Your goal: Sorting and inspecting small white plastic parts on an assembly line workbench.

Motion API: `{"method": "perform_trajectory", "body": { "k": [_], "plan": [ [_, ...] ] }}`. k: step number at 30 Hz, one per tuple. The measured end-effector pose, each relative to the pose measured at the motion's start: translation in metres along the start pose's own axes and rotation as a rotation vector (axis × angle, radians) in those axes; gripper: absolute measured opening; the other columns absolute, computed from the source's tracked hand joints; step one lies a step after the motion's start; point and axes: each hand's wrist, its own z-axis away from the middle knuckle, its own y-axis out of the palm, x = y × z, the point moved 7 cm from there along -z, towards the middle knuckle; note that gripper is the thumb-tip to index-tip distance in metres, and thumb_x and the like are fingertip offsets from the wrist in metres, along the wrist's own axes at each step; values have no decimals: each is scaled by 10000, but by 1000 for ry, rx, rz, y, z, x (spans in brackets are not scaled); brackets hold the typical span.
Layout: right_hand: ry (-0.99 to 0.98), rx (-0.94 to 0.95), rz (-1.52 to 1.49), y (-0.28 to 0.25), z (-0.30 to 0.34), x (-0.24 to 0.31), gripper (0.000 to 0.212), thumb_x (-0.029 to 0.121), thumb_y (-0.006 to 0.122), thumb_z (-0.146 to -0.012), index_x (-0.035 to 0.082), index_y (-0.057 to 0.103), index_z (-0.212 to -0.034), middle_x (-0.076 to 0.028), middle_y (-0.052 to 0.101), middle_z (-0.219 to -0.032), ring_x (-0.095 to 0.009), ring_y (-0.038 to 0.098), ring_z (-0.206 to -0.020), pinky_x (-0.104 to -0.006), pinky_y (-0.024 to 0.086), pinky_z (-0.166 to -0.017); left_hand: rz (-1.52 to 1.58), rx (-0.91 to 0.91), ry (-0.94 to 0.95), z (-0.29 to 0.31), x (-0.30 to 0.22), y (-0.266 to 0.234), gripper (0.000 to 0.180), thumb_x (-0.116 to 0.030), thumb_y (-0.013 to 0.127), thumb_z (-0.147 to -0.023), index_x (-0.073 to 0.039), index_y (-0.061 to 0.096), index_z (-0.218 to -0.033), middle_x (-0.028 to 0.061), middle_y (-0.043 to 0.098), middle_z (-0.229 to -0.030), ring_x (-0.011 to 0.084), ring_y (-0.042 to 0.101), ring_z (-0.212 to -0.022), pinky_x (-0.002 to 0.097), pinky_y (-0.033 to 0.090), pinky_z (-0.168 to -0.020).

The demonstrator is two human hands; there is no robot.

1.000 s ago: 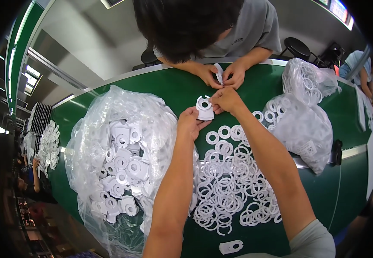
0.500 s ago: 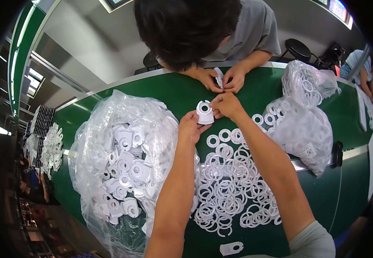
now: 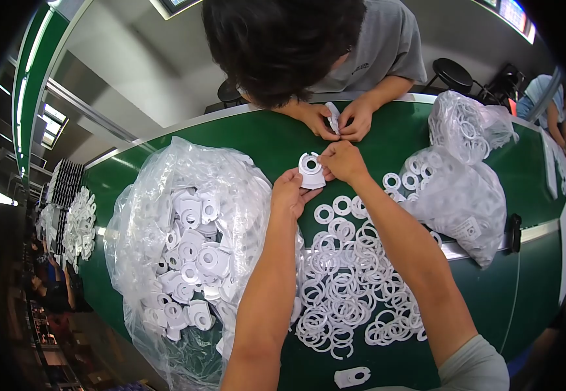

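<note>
Above the green table, my left hand [image 3: 290, 193] grips a white plastic part [image 3: 311, 178] by its lower left edge. The part has a round ring-shaped top with a dark central hole and a wider base. At its right edge my right hand [image 3: 342, 161] is closed, fingertips pinched against the part's side; whether a smaller piece sits between them is hidden. Below my hands lies a spread of loose white plastic rings [image 3: 341, 287]. Left of my forearm, a large clear plastic bag [image 3: 143, 221] lies open around a heap of similar white parts [image 3: 191, 251].
Across the table [image 3: 224, 133] a co-worker's hands [image 3: 341, 122] hold another white part. Bags of white rings [image 3: 465, 202] stand at the right, near a black object [image 3: 515, 233]. One white part [image 3: 352, 376] lies near the front edge. More parts [image 3: 79, 225] are piled far left.
My right fingers have shifted slightly at the part's right edge, and my right forearm has moved a little. The left hand holds the part in nearly the same place.
</note>
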Motion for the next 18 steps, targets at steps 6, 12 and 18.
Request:
{"method": "perform_trajectory", "body": {
  "k": [6,12,18],
  "plan": [
    [-65,-23,75,-1,2,0,154,81,652,-803,-48,612,-729,-139,657,-620,-189,660,-506,-275,537,-507,31,-10,0,3,-2,4,250,-125,445,-975,27,480,-1170,186,603,-1103,305,640,-960,448,546,-837],
    [-68,-11,73,1,4,5,137,70,655,-797,-49,613,-742,-137,657,-624,-189,662,-511,-276,532,-504,-32,-37,40,-1,-2,0,215,-131,529,-943,17,518,-1098,160,624,-1044,276,656,-908,420,574,-772],
    [-69,14,51,2,-1,-15,203,114,717,-742,-47,617,-816,-123,666,-688,-167,641,-507,-273,511,-500,-81,-72,93,2,-2,4,202,-92,514,-937,25,518,-1103,154,622,-1024,273,658,-885,413,588,-731]
  ]
}}
